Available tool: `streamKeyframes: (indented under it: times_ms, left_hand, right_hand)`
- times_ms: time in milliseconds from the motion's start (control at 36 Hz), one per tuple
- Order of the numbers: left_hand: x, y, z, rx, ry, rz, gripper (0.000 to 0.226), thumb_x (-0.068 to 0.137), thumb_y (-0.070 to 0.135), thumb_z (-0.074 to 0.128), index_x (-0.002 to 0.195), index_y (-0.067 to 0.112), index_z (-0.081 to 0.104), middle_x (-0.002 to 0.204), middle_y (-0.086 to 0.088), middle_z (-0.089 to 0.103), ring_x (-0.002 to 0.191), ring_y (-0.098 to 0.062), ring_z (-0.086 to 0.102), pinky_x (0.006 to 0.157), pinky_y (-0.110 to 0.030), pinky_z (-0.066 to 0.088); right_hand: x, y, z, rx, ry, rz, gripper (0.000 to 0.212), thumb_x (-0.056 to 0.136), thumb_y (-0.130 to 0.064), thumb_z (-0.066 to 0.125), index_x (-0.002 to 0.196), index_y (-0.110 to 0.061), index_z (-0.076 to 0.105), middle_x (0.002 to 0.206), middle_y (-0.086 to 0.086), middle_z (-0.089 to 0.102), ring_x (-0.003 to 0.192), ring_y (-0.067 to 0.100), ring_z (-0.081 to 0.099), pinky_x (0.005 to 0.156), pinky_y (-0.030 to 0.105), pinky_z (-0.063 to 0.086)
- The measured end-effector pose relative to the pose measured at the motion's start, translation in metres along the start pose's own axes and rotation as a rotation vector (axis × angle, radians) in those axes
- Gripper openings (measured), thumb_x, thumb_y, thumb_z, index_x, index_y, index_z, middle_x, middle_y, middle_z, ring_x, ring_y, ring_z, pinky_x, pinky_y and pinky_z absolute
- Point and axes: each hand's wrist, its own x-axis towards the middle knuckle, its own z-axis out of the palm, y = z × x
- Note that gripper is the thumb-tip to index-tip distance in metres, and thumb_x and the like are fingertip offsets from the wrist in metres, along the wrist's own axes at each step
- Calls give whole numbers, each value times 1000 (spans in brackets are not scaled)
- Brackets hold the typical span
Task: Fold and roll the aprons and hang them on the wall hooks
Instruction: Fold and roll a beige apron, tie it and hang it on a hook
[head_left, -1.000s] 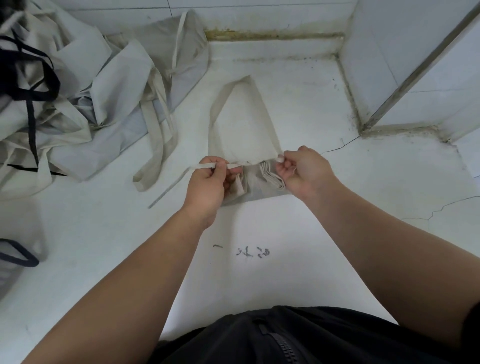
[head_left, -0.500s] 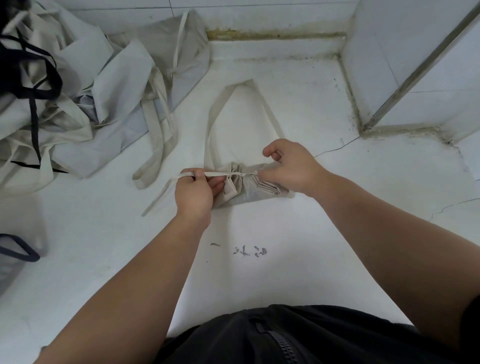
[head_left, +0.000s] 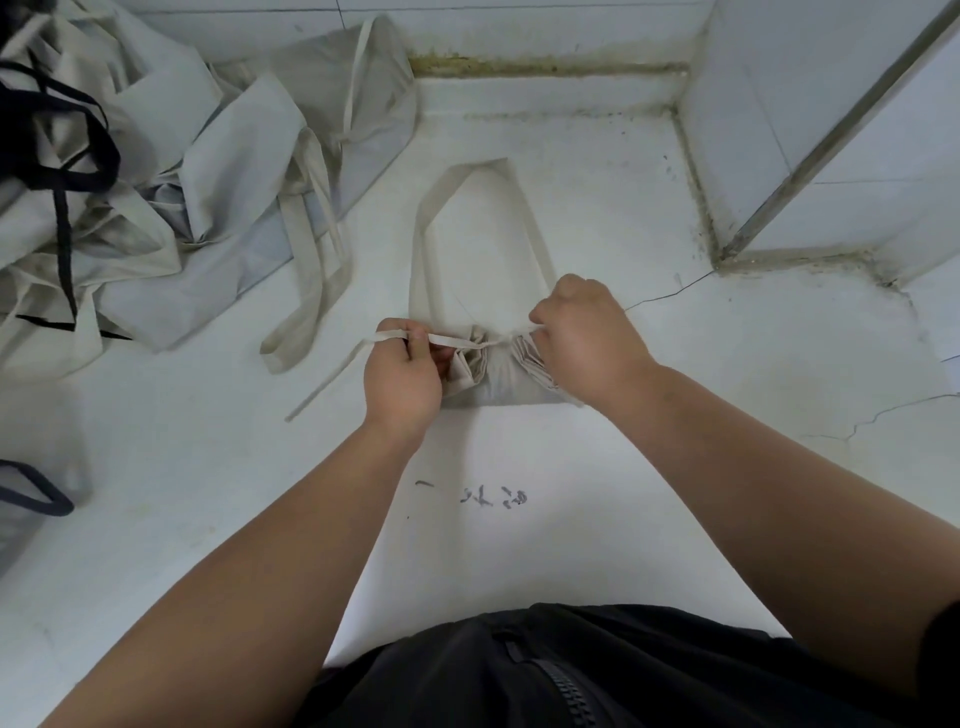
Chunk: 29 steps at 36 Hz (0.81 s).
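A beige apron rolled into a short bundle (head_left: 496, 371) lies on the white floor between my hands. Its neck loop (head_left: 423, 228) lies flat beyond it. A thin tie strap (head_left: 452, 340) runs taut across the top of the bundle. My left hand (head_left: 402, 374) pinches the strap's left part, and the loose end trails down to the left. My right hand (head_left: 584, 345) pinches the strap's other end at the bundle's right side and covers that end of the roll.
A heap of loose beige aprons (head_left: 171, 176) with black straps (head_left: 62, 150) fills the upper left. A white tiled wall corner with a metal strip (head_left: 810, 156) stands at the right. Cracks run through the floor (head_left: 670, 296). Grey marks (head_left: 493, 499) lie near my lap.
My hands have drawn apart a little, pulling the tie strap tight over the rolled bundle. My right hand turned from resting on the bundle to pinching the strap.
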Motion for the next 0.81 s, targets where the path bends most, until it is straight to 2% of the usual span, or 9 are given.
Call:
streamKeyframes:
  times_ms: [56, 139, 278, 333, 472, 583, 667, 750, 806]
  left_hand:
    - [-4, 1, 1, 96, -7, 69, 20, 103, 21, 35, 87, 19, 47, 81, 1, 62, 81, -19, 64, 76, -31, 54]
    - [-11, 2, 4, 230, -7, 173, 14, 103, 18, 36, 94, 13, 46, 73, 8, 54, 68, -8, 54, 58, -13, 41]
    - [-10, -8, 10, 354, 27, 244, 13, 101, 21, 41, 89, 21, 47, 78, -4, 60, 86, -31, 58, 72, -42, 49]
    - [-12, -7, 11, 310, 1, 194, 13, 101, 22, 41, 90, 20, 49, 82, -6, 61, 89, -30, 59, 74, -41, 48]
    - [-15, -1, 7, 286, -54, 143, 14, 102, 21, 40, 92, 18, 50, 76, 4, 56, 73, -16, 53, 61, -26, 39]
    - [-12, 1, 4, 253, -97, 131, 20, 102, 19, 39, 89, 20, 54, 85, 1, 63, 86, -22, 63, 75, -31, 48]
    - [-9, 3, 4, 155, -132, 93, 26, 102, 17, 39, 82, 22, 55, 85, 4, 66, 84, -20, 64, 88, -44, 53]
    - [-7, 9, 6, 34, -160, 17, 32, 104, 16, 38, 80, 17, 59, 82, 4, 67, 77, -12, 61, 91, -45, 53]
    - [-5, 14, 7, -8, -182, -24, 37, 104, 16, 37, 77, 16, 61, 84, -1, 68, 86, -20, 65, 92, -42, 53]
  right_hand:
    - [-3, -4, 1, -61, 111, 47, 6, 74, 1, 69, 76, -3, 65, 86, 15, 56, 83, 33, 53, 69, 35, 38]
    - [-10, -7, 4, -106, 67, 247, 11, 90, -12, 55, 98, -9, 62, 107, 9, 53, 106, 30, 45, 77, 37, 31]
    - [-11, -6, 6, 215, -81, 429, 28, 98, -18, 33, 120, -8, 48, 123, 17, 44, 112, 33, 46, 74, 34, 30]
    - [-11, -6, 8, 374, -114, 462, 27, 100, -20, 32, 116, -6, 49, 122, 19, 48, 110, 33, 49, 74, 32, 32]
    - [-14, -2, 15, 625, -44, 429, 24, 100, -27, 39, 81, -13, 44, 80, 5, 52, 81, 27, 48, 65, 28, 31]
    - [-18, 6, 18, 768, -49, 363, 11, 99, -23, 46, 100, -15, 52, 85, 1, 52, 77, 22, 49, 57, 25, 38]
    - [-17, 9, 12, 850, -100, 294, 15, 98, -15, 45, 105, -23, 57, 86, -7, 55, 71, 11, 50, 45, 11, 35]
    - [-12, 7, 3, 877, -188, 225, 26, 95, -10, 45, 114, -16, 63, 99, 1, 58, 85, 17, 55, 58, 19, 40]
    - [-9, 4, 1, 786, -239, 185, 20, 94, -17, 49, 98, -7, 66, 91, 3, 58, 82, 21, 54, 62, 27, 40]
